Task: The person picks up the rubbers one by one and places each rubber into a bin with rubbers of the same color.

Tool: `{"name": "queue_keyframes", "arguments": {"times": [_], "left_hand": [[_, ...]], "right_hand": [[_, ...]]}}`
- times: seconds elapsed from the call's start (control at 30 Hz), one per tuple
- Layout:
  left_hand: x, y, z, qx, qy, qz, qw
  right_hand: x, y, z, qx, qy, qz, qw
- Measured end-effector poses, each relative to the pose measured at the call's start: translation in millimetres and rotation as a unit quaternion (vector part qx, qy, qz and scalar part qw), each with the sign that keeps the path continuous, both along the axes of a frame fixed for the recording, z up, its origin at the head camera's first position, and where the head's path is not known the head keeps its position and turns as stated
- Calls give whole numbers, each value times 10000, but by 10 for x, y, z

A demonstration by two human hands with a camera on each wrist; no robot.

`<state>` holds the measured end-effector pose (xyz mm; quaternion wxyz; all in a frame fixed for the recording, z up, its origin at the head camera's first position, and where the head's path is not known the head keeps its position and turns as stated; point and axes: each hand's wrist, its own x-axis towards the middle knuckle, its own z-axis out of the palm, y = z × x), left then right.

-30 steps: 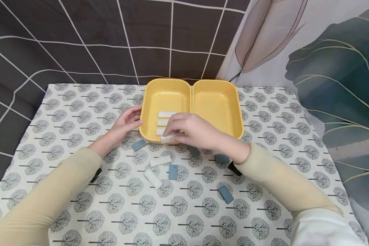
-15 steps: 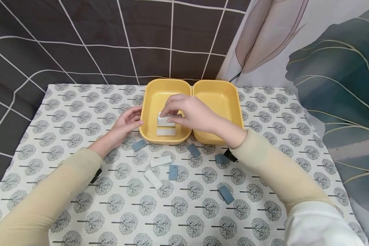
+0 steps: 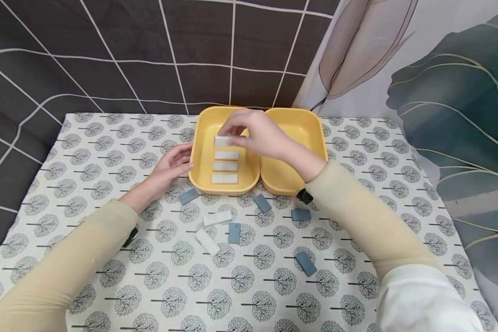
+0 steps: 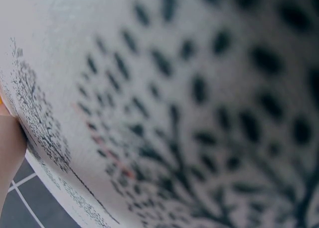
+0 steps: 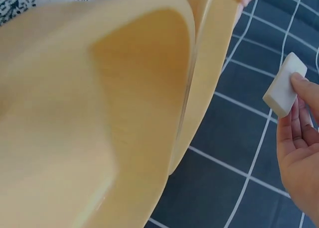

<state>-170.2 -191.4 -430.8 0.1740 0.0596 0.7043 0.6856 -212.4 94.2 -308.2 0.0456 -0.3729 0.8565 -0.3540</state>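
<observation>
My right hand (image 3: 259,133) pinches a white rectangular block (image 3: 221,141) between thumb and fingers, over the far part of the left yellow tray (image 3: 197,138). In the right wrist view the block (image 5: 286,83) shows smooth faces. Below it in the head view, three white blocks (image 3: 226,167) lie in a column on the tray's floor, spaced slightly apart. My left hand (image 3: 166,168) rests against that tray's left side, fingers loosely bent and thumb at the wall. The left wrist view holds mostly blurred cloth, with only part of the hand or wrist (image 4: 10,153) at its edge.
A second yellow tray (image 3: 321,152) stands against the first one's right side. In front lie several blue-grey blocks (image 3: 234,233) and two white blocks (image 3: 217,217) on the tree-print cloth (image 3: 166,276). Behind hangs a dark curtain (image 3: 199,37) with white grid lines.
My right hand has carried the white block from the tray's front rim to its far part, past the three blocks lying there. The left hand has stayed at the tray's side.
</observation>
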Motion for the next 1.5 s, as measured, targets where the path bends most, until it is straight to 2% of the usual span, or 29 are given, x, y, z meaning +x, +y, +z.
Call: {"name": "queue_keyframes", "arguments": {"times": [0.37, 0.7, 0.97, 1.23, 1.5], "left_hand": [[17, 2, 21, -17, -47, 15, 10000], [15, 8, 16, -49, -76, 16, 10000], [21, 6, 29, -95, -109, -10, 9999], [14, 5, 18, -65, -124, -4, 9999], [10, -5, 19, -69, -127, -34, 9999]], "right_hand": [[-312, 55, -121, 18, -307, -181, 9994], [-518, 86, -264, 133, -465, -314, 9983], [-648, 38, -292, 473, -579, -305, 9967], [-766, -6, -405, 700, -862, -347, 9932], [-859, -11, -546, 1173, -874, -72, 9892]]}}
